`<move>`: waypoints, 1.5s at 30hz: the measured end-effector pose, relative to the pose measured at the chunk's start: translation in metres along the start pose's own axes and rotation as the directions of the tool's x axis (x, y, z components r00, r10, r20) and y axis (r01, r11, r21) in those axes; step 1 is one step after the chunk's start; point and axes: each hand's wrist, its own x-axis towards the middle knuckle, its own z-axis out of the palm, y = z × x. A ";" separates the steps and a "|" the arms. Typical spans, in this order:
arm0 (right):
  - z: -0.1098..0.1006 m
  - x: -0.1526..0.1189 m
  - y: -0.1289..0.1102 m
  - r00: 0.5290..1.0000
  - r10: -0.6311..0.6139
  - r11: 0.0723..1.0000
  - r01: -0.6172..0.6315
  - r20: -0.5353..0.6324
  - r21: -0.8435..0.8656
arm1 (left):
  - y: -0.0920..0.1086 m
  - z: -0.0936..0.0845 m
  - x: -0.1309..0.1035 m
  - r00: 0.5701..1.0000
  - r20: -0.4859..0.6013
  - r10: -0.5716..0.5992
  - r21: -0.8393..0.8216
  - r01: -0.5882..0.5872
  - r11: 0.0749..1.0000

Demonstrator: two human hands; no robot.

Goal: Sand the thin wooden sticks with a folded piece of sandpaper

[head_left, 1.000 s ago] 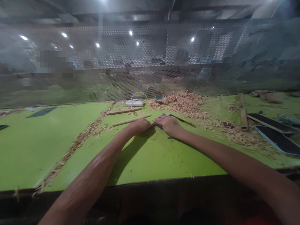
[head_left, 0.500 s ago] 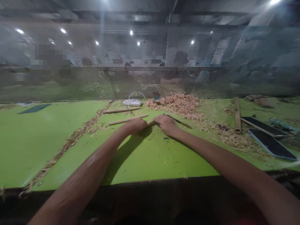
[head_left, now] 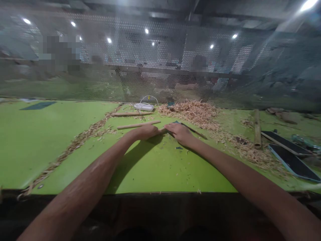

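Note:
Both my arms stretch far out over a green table (head_left: 155, 167). My left hand (head_left: 145, 131) is closed around a short pale wooden stick that shows only between the two hands. My right hand (head_left: 180, 133) is closed on a thin dark blade (head_left: 194, 131) whose tip sticks out to the right. The hands meet at the stick. A longer wooden stick (head_left: 137, 125) lies just beyond my left hand, apart from it.
A heap of wood shavings (head_left: 198, 112) lies behind my right hand, with trails of shavings (head_left: 75, 144) to the left and right. Another stick (head_left: 130, 114), a white cable bundle (head_left: 144, 106), a bamboo piece (head_left: 256, 128) and dark flat boards (head_left: 291, 154) lie around. A perforated mesh screen (head_left: 160, 67) closes the far edge; people sit behind it.
The view has shifted slightly; my hands stay together on the stick and blade at the same spot. Nothing else has visibly moved.

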 end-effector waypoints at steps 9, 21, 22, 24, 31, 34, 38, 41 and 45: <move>0.000 -0.001 0.005 1.000 -0.028 0.999 0.028 0.000 0.028 | 0.009 -0.011 -0.004 0.987 0.057 -0.150 -0.133 0.156 0.979; 0.008 0.006 -0.015 0.995 -0.077 0.996 0.075 0.065 0.045 | 0.008 -0.012 -0.004 0.985 0.058 -0.160 -0.188 0.168 0.968; 0.007 0.006 -0.014 0.995 -0.074 0.997 0.071 0.069 0.042 | 0.007 -0.012 -0.004 0.985 0.059 -0.160 -0.191 0.168 0.967; 0.004 0.005 -0.013 0.996 -0.058 0.998 0.055 0.072 0.040 | 0.007 -0.013 -0.006 0.985 0.061 -0.159 -0.203 0.168 0.965; -0.007 0.001 -0.004 0.999 0.017 0.998 -0.019 0.029 0.065 | 0.010 -0.017 -0.009 0.979 0.090 -0.185 -0.211 0.200 0.957; -0.006 0.000 0.002 1.000 0.010 0.997 -0.011 0.017 0.074 | 0.011 -0.018 -0.009 0.982 0.077 -0.170 -0.201 0.183 0.962; -0.001 0.001 0.007 1.000 -0.017 0.997 0.016 0.015 0.079 | 0.012 -0.018 -0.009 0.979 0.065 -0.192 -0.197 0.202 0.959; -0.001 0.002 0.008 1.000 -0.021 0.997 0.021 0.004 0.075 | 0.011 -0.017 -0.008 0.978 0.069 -0.196 -0.227 0.206 0.952; -0.003 -0.001 0.013 1.000 0.013 0.999 -0.014 0.008 0.046 | 0.008 -0.014 -0.007 0.983 0.046 -0.176 -0.245 0.182 0.952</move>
